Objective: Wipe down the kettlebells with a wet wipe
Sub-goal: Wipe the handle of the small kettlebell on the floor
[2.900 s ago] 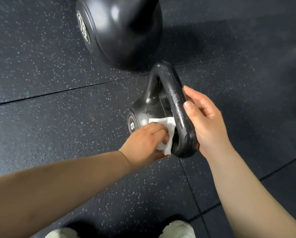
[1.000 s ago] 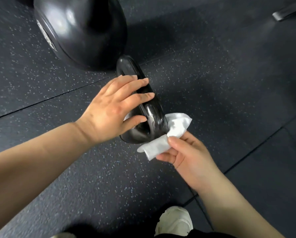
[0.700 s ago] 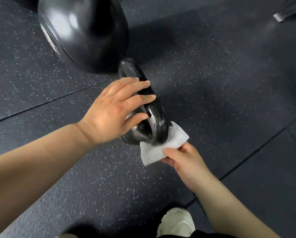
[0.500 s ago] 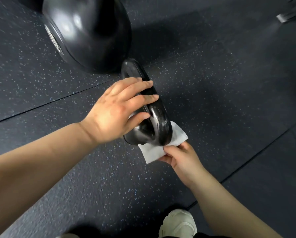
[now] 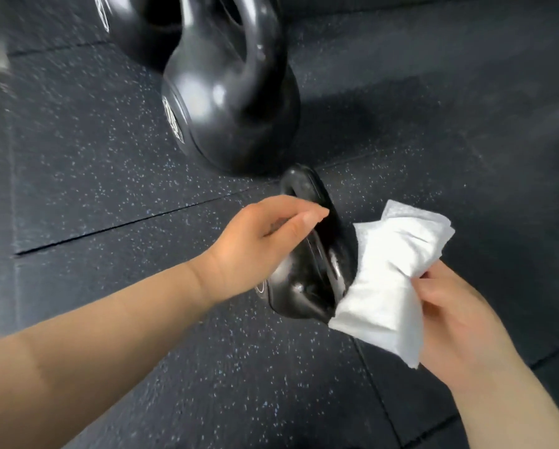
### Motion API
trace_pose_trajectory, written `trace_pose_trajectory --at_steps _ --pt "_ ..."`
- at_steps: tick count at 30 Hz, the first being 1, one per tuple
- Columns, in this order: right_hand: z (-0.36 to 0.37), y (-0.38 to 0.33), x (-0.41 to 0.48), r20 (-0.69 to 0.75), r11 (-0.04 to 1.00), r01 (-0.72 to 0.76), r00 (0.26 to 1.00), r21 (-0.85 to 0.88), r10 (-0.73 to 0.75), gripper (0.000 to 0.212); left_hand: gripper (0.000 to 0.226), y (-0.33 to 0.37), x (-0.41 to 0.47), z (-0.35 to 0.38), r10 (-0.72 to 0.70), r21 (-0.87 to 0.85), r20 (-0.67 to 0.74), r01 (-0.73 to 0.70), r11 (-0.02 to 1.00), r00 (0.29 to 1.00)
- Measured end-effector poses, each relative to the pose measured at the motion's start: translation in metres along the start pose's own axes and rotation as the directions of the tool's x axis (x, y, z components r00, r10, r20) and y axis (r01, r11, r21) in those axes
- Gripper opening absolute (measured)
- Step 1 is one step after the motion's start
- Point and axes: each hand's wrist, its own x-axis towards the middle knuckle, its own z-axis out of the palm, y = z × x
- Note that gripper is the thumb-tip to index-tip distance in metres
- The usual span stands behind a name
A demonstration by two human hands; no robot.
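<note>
Speckled floor mat [image 5: 109, 189], seams running across it.

Big kettlebell [image 5: 232, 102] stands upright at top centre. There is a round stamp [image 5: 173, 122] on its side, too blurred for me to read. A rear kettlebell [image 5: 125, 24] sits behind it with pale lettering, also illegible.

Small kettlebell [image 5: 304, 293] is on the mat just in front of the big one. Its number badge is mostly hidden behind my left wrist (it read 8 about three seconds ago).

Left hand [image 5: 262, 241]: fingers curled over the handle [image 5: 307, 189], gripping it.

Right hand [image 5: 459, 319]: thumb and fingers pinch the wipe [image 5: 391, 270], which is bunched and white against the handle's right side.

Change: half a second ago the wipe lay tucked under the handle's near end. It is now raised beside it. The view has tipped up, so the big kettlebell's handle and the rear kettlebell show.
</note>
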Motion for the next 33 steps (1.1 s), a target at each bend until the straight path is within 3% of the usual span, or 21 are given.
trace_pose_trajectory --at_steps 1,3,5,7,9,12,13,16,21,23,27,33 --pt "0.004 -0.002 0.005 -0.008 1.0 0.011 1.0 0.014 -0.011 0.038 0.03 0.001 0.001 -0.001 -0.115 -0.125 0.048 0.12 0.985 0.992" --pt "0.014 -0.011 0.016 -0.109 0.982 0.052 0.991 -0.183 -0.073 0.044 0.054 -0.005 0.0 -0.003 -0.302 -0.28 0.297 0.385 0.879 0.906" --pt "0.013 -0.008 0.031 -0.041 0.992 -0.059 0.998 -0.108 0.055 0.041 0.065 -0.012 -0.002 -0.003 -0.298 -0.419 0.483 0.516 0.747 0.824" --pt "0.021 -0.013 0.045 -0.052 0.969 -0.028 0.999 -0.244 0.015 0.037 0.068 -0.018 0.002 -0.006 -0.212 -0.574 0.514 0.517 0.635 0.831" --pt "0.023 -0.012 0.056 -0.021 0.945 -0.081 0.997 -0.317 0.078 0.046 0.059 -0.016 0.005 -0.016 -0.175 -0.647 0.45 0.455 0.611 0.876" --pt "0.04 -0.016 0.064 -0.066 0.911 -0.219 0.976 -0.349 0.209 0.068 0.013 -0.003 -0.003 -0.032 -0.268 -0.616 0.331 0.422 0.665 0.905" --pt "0.049 -0.018 0.065 -0.074 0.9 -0.24 0.971 -0.363 0.229 0.061 0.011 0.004 -0.01 -0.036 -0.302 -0.612 0.313 0.434 0.661 0.901" --pt "0.083 -0.025 0.062 -0.209 0.841 -0.297 0.952 -0.453 0.224 0.014 0.012 0.026 -0.033 -0.049 -0.4 -0.636 0.23 0.448 0.628 0.887" --pt "0.147 -0.041 0.043 -0.309 0.742 -0.422 0.903 -0.521 0.297 0.022 0.008 0.092 -0.066 -0.072 -0.577 -0.646 0.063 0.474 0.598 0.814" --pt "0.186 -0.053 0.03 -0.329 0.753 -0.444 0.891 -0.486 0.313 0.025 0.003 0.133 -0.08 -0.084 -0.617 -0.632 0.02 0.488 0.602 0.787" --pt "0.265 -0.078 0.009 -0.391 0.789 -0.485 0.856 -0.378 0.339 0.025 0.019 0.215 -0.103 -0.125 -0.676 -0.603 -0.076 0.506 0.616 0.733" --pt "0.386 -0.111 0.002 -0.394 0.817 -0.498 0.84 -0.29 0.372 0.022 0.02 0.328 -0.116 -0.21 -0.655 -0.475 -0.116 0.538 0.697 0.746"
